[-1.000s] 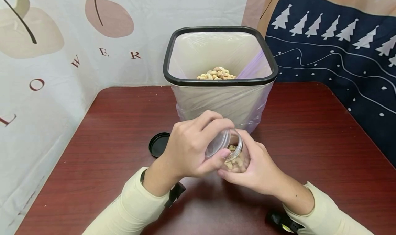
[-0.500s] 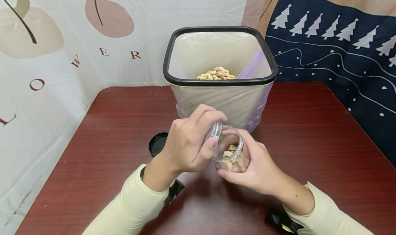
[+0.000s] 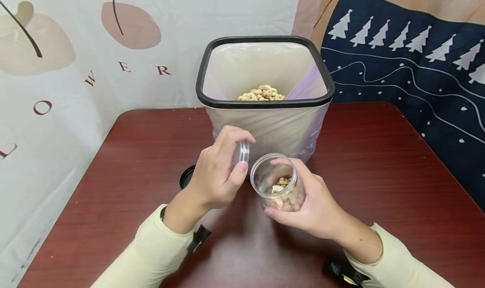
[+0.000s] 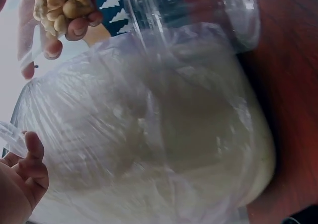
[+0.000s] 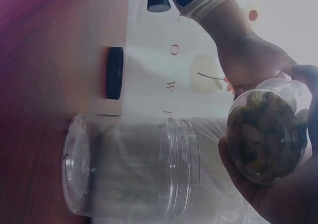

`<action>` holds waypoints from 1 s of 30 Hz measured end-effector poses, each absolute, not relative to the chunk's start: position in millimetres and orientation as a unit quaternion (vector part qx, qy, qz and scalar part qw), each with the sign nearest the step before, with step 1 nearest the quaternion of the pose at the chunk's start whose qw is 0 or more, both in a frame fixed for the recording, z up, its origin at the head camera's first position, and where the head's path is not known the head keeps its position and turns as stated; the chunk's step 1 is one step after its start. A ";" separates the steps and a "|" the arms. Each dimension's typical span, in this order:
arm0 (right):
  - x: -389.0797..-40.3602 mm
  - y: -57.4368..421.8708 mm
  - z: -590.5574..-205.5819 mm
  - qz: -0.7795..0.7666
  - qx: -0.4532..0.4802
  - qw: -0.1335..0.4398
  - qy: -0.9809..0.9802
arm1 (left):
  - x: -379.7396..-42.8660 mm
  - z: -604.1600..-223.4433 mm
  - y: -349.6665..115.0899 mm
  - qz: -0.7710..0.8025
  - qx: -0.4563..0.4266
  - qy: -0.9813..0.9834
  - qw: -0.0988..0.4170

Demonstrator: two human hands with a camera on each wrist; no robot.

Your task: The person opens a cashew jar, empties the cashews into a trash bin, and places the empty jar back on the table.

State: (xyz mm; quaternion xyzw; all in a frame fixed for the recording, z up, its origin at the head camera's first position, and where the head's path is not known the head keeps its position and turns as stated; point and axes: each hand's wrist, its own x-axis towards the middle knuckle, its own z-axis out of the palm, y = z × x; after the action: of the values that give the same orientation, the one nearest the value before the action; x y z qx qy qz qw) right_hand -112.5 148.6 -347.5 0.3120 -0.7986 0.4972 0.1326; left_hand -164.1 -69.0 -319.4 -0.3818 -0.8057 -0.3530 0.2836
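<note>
My right hand holds a clear plastic jar tilted left, its open mouth up and pale cashews in the lower part. The left hand pinches a clear round lid between thumb and fingertips, held on edge left of the jar's mouth, apart from it. In the right wrist view the nuts show through the held jar's round bottom. Below it a second clear jar, with a threaded neck, stands upright on the table. The head view hides that jar behind the hands and the held jar.
A bin with a black rim and a thin plastic liner stands behind the hands, cashews showing inside. A black lid lies on the dark red table, partly hidden by the left hand. Printed cloths hang behind.
The left hand has drawn the clear lid left and slightly up, away from the held jar, turning it on edge. The jar's mouth is now uncovered. My right hand has hardly moved.
</note>
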 end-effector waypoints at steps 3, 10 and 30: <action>-113.0 148.8 -347.7 0.507 0.308 0.121 -0.796 | -163.4 -322.7 -73.7 -0.359 -0.378 -0.810 0.269; -114.2 149.8 -348.3 0.533 0.288 0.091 -0.790 | -163.8 -332.6 -83.8 -0.357 -0.393 -0.813 0.239; -115.2 153.7 -348.6 0.643 0.271 0.029 -0.716 | -163.7 -347.3 -91.6 -0.310 -0.405 -0.851 0.126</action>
State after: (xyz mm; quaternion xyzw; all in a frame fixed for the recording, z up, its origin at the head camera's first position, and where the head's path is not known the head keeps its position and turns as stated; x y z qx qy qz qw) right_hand -115.2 153.7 -348.6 0.2705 -0.7158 0.6432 0.0287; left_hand -163.7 -91.6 -347.3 -0.4054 -0.8509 -0.3096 0.1258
